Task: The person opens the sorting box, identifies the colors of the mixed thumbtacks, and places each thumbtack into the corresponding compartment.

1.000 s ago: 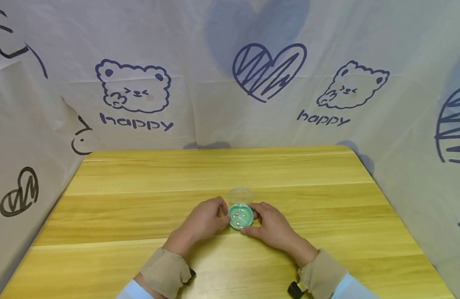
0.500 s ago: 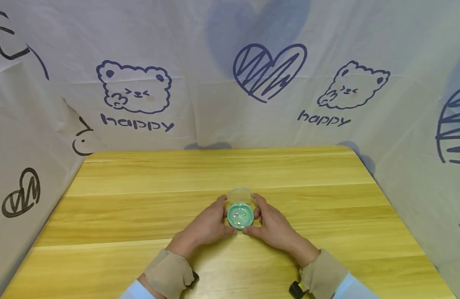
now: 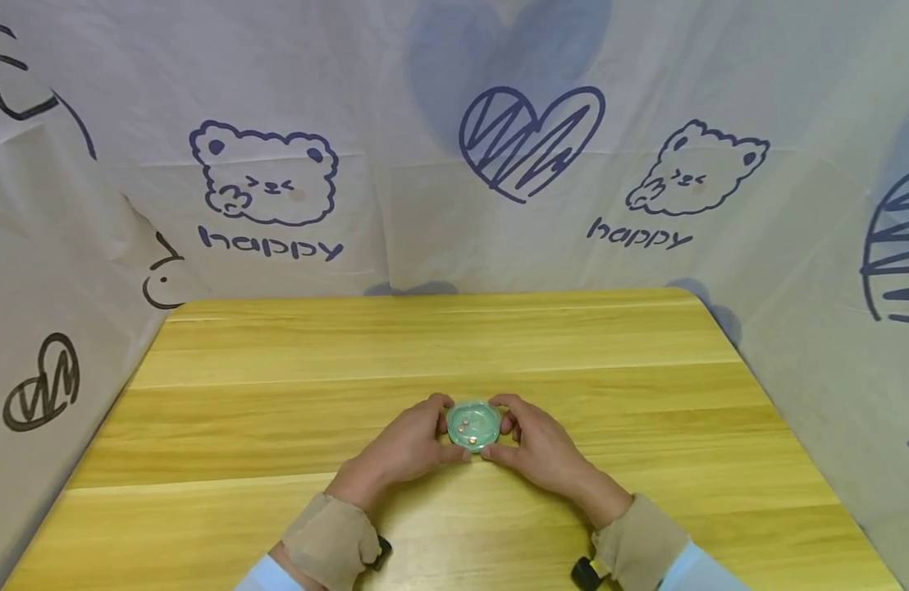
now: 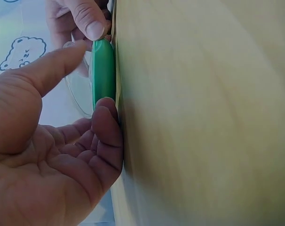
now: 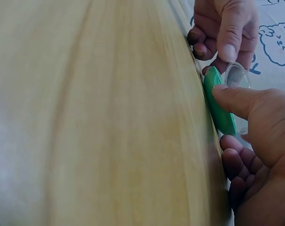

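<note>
A small round green case [image 3: 486, 431] lies flat on the wooden table, with several tiny bead-like pieces [image 3: 472, 441] inside. Its clear lid [image 5: 237, 77] tilts over the base in the wrist views; from the head it covers the green part, and whether it is fully down I cannot tell. My left hand [image 3: 406, 443] holds the case's left side, thumb near the front and curled fingers [image 4: 107, 125] against the rim. On the opposite side my right hand [image 3: 543, 447] grips it, its thumb [image 5: 232, 98] on the green edge. The fingers' far contact is partly hidden.
The wooden table [image 3: 277, 353] extends around the case on every side. White cloth [image 3: 425, 213] with bear and heart drawings hangs behind the table and along both sides. Each wrist wears a beige band [image 3: 329, 538] with a small black device.
The clear lid, upright behind the base earlier, has swung forward over it. My left hand has shifted from the rim's left edge to a hold with its thumb at the front.
</note>
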`<state>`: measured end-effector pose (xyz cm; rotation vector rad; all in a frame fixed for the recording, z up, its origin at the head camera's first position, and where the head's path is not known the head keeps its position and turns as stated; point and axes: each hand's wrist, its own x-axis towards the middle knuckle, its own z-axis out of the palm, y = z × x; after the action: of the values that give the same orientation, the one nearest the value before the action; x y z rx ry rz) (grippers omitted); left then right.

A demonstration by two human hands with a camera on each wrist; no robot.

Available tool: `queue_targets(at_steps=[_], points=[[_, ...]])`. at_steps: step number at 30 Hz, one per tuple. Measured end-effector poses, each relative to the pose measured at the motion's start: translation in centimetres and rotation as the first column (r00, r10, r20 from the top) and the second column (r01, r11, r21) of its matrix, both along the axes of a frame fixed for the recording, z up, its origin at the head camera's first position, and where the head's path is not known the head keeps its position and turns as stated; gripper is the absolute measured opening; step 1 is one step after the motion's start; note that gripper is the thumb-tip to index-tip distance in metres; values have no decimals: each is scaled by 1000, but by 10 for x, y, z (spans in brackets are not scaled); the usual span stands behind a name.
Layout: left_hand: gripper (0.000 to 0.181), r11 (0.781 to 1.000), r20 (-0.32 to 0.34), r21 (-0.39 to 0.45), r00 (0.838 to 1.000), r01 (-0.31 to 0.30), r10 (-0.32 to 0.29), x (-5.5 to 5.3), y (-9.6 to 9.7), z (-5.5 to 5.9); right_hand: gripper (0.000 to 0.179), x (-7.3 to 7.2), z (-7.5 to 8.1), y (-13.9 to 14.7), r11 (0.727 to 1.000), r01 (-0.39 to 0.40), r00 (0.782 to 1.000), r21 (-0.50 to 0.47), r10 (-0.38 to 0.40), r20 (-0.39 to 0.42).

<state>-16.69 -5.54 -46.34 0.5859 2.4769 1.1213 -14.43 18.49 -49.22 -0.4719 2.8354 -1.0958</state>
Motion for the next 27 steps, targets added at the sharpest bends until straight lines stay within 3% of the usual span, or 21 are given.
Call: queue_targets(at_steps=[13, 20, 27], points=[[66, 999, 39, 43, 999, 12, -13, -1, -4, -2, 70, -1, 3, 1, 999, -3, 997, -49, 7, 78], [56, 999, 20, 42, 1000, 15, -16, -1, -4, -1, 44, 0, 4, 0, 996, 52, 994, -74, -45, 96], [51, 999, 10, 42, 1000, 10, -10, -2, -3, -1, 37, -2, 1, -2, 999, 40, 999, -32, -39, 28]])
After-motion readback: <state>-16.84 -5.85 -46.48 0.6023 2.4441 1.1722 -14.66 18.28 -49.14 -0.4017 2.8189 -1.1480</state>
